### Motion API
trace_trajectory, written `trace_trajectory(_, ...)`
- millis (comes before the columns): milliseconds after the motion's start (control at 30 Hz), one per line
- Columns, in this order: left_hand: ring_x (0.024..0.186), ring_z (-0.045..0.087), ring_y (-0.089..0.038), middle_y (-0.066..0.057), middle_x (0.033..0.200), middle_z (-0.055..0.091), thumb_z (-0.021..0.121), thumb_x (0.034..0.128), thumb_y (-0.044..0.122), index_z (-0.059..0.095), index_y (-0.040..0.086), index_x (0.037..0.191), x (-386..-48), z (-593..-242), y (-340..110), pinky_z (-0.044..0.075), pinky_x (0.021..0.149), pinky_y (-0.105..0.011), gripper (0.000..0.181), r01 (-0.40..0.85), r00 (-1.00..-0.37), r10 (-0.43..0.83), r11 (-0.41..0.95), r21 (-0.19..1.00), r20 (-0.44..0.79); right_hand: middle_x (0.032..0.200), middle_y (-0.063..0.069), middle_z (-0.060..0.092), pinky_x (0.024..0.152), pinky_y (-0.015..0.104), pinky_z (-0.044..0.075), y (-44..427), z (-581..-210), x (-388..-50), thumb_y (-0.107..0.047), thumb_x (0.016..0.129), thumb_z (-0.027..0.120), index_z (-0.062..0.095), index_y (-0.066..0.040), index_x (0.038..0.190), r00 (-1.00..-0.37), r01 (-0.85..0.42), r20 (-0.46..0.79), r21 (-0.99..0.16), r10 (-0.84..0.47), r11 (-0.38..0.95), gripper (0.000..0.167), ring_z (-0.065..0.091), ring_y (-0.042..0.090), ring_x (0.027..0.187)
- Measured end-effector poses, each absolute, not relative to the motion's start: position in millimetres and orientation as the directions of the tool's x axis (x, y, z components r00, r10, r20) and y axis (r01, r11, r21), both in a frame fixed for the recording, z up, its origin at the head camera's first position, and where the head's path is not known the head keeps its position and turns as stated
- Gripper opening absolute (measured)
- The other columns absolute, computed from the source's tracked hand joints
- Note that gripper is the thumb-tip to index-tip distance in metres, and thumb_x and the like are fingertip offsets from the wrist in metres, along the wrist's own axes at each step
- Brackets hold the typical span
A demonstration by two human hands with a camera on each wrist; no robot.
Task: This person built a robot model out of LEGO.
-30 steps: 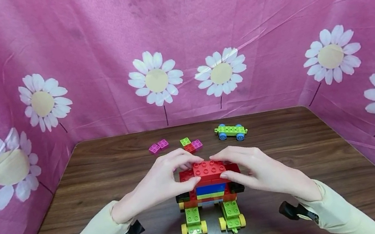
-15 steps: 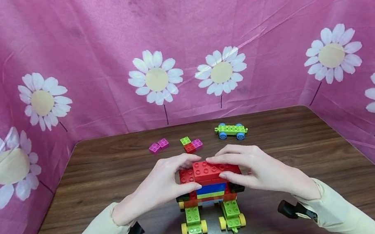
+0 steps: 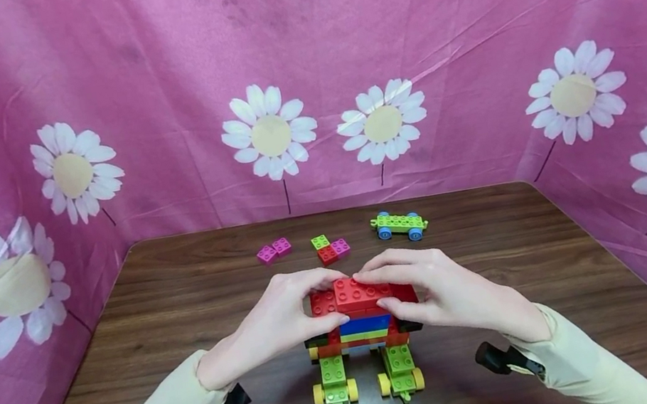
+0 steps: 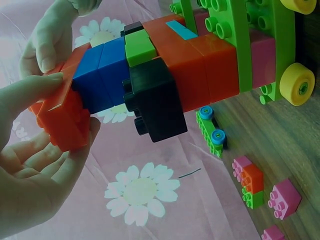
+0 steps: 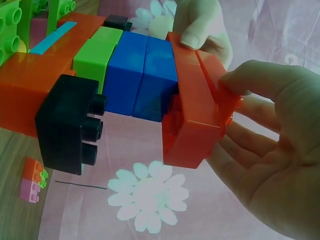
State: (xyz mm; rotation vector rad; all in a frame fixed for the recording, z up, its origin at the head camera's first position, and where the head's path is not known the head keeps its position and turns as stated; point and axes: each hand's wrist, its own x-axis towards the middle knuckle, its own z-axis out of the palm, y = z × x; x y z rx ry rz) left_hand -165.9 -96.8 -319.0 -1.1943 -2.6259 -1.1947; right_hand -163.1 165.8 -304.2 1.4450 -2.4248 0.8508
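Block toy: it stands up on the table (image 3: 187,313), in the middle, right in front of the person, with both hands on its top.
Left hand (image 3: 275,315): bent round the left end of the wide red part (image 4: 70,117), thumb in front and fingers behind.
Right hand (image 3: 446,289): bent round the top red brick (image 3: 353,290), thumb on the front and fingers at the back; there is just room for the brick between them.
Tummy: blue bricks (image 5: 140,75) sit under the red, with a light green brick (image 5: 97,52) below.
Sides: a black brick (image 4: 156,100) sticks out on each side, bumps up.
Feet: two green bases (image 3: 333,373) with yellow wheels (image 3: 319,396).
Green car (image 3: 399,223): far back on the right, with blue wheels.
Little bricks: two pink bricks (image 3: 274,251) touch at the back left; next to them are a lime brick (image 3: 320,241), a red brick (image 3: 328,254) and another pink brick (image 3: 341,247).
Wall: pink cloth (image 3: 159,79) with big white flowers (image 3: 269,136).
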Motion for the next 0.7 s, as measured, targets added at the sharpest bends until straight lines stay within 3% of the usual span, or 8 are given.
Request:
trace_trajectory(167, 0.089, 0.068, -0.006, -0.001, 0.106, 0.076, 0.082, 0.0815, 0.019, 0.067, 0.011, 0.121, -166.4, -319.7, -96.5, 0.056, 0.079, -0.017, 0.043, 0.653, -0.705, 0.637, 0.411, 0.636, 0.312, 0.118, 0.006, 0.066, 0.064, 0.008, 0.048, 167.7, -304.6, -163.8, -0.005, 0.083, 0.076, 0.067, -0.011, 0.126, -0.471, -0.875, 0.460, -0.353, -0.753, 0.332, 0.044, 0.060, 0.009, 0.088)
trace_trajectory(433, 0.086, 0.066, -0.005, -0.001, 0.105, 0.076, 0.081, 0.0816, 0.018, 0.067, 0.011, 0.120, -165.8, -319.8, -96.0, 0.056, 0.077, -0.016, 0.042, 0.648, -0.709, 0.634, 0.416, 0.638, 0.307, 0.117, 0.005, 0.066, 0.064, 0.011, 0.050, 167.8, -303.2, -164.9, -0.006, 0.084, 0.076, 0.067, -0.011, 0.126, -0.466, -0.876, 0.453, -0.355, -0.760, 0.326, 0.044, 0.060, 0.010, 0.090)
trace_trajectory(700, 0.088, 0.068, -0.006, -0.001, 0.106, 0.076, 0.082, 0.0814, 0.020, 0.067, 0.011, 0.121, -165.8, -319.1, -95.8, 0.055, 0.076, -0.015, 0.043, 0.640, -0.718, 0.628, 0.424, 0.641, 0.301, 0.116, 0.005, 0.068, 0.069, 0.011, 0.054, 165.9, -302.3, -167.0, -0.008, 0.084, 0.078, 0.068, -0.011, 0.125, -0.498, -0.858, 0.425, -0.368, -0.756, 0.358, 0.043, 0.062, 0.009, 0.090)
